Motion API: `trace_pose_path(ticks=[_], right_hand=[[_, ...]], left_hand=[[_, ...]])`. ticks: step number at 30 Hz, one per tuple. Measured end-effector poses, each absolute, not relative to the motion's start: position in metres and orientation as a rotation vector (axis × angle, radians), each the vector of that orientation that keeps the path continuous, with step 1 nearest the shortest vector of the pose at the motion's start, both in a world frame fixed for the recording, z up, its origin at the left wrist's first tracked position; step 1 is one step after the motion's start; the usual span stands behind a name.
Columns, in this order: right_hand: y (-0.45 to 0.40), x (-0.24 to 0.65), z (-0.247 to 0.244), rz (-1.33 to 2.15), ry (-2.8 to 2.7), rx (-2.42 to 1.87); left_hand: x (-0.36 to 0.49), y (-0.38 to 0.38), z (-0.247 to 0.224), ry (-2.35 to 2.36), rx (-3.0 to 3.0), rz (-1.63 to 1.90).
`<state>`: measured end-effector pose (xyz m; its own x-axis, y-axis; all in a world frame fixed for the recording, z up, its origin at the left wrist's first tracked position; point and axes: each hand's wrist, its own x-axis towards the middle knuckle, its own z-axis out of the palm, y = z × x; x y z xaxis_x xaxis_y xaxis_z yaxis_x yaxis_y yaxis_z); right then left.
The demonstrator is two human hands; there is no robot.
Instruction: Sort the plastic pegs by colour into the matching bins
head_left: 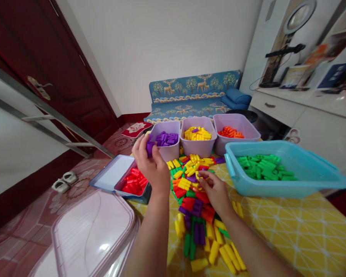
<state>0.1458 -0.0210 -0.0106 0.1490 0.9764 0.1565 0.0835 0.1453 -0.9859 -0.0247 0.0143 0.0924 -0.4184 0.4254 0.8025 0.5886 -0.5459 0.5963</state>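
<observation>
My left hand (151,167) is closed around a purple plastic block (150,148), raised at the near left edge of a lilac bin (168,154) that contains purple blocks (167,139). Over the mixed pile, my right hand (217,192) has its thumb and fingers pinched on a yellow plastic block (198,176), partly hidden by the fingertips. Around it lie red, green, purple and yellow blocks, some joined in rows, such as a yellow cluster (184,184) and a red-and-purple one (196,207).
Beside the purple bin stand lilac bins of yellow blocks (197,134) and orange blocks (231,132). A blue tub (276,188) on the right has green blocks. At left are a box of red blocks (135,181) and stacked lids (95,231). A patterned sofa (190,105) is behind.
</observation>
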Motion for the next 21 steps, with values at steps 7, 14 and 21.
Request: trace_pose_path(ticks=[7, 14, 21], right_hand=[[-0.017, 0.148, -0.012, 0.989, -1.121, -1.192], [-0.015, 0.156, -0.012, 0.864, -1.05, -1.221], [-0.016, 0.155, -0.012, 0.92, -1.036, -1.226]], left_hand=[[-0.03, 0.068, 0.089, -1.583, -2.09, -1.572], [0.021, 0.046, 0.025, -1.595, -2.574, -1.302], [0.033, 0.068, 0.023, -1.709, -2.725, -0.837]])
